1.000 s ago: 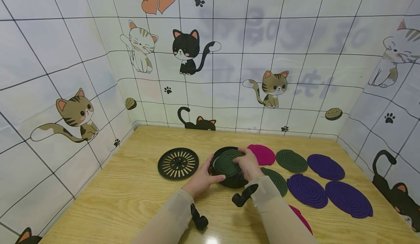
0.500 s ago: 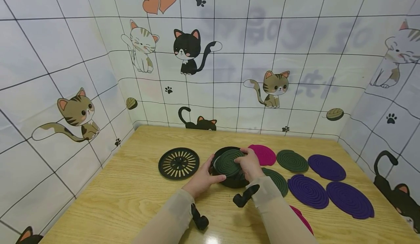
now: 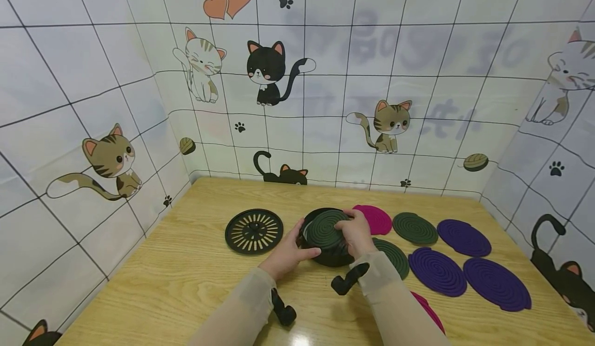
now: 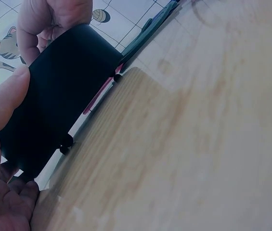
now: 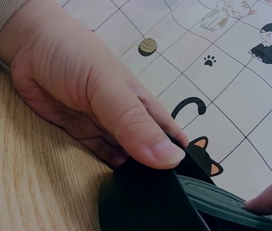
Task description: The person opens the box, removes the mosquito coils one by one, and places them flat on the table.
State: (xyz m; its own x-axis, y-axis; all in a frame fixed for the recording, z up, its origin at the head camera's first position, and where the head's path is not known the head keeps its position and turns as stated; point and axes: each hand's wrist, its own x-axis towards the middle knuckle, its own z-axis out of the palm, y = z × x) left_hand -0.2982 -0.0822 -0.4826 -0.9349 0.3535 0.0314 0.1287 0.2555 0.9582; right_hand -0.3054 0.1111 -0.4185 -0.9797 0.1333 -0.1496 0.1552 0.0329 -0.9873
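Observation:
A green spiral mosquito coil [image 3: 327, 229] lies at a slight tilt in the mouth of a round black holder [image 3: 332, 258] on the table. My left hand [image 3: 289, 253] grips the holder's left side. In the right wrist view, the left thumb [image 5: 162, 153] lies on the holder's outer wall. My right hand [image 3: 357, 235] pinches the coil's right part, thumb on top; its fingers underneath are mostly hidden. The left wrist view shows the holder's dark wall [image 4: 63, 86] with small feet below, between the left thumb [image 4: 10, 96] and the right hand [image 4: 54, 17].
A slotted black lid [image 3: 254, 232] lies left of the holder. To the right are a pink coil [image 3: 374, 219], green coils [image 3: 415, 227] [image 3: 392, 258] and several purple coils [image 3: 437, 272]. A pink coil [image 3: 428, 310] is partly under the right sleeve. A cat-print sheet [image 3: 325, 144] stands behind.
My right hand and the green coil have shifted very slightly to the right over the holder. The left hand keeps its grip, and the other coils and the lid stay put.

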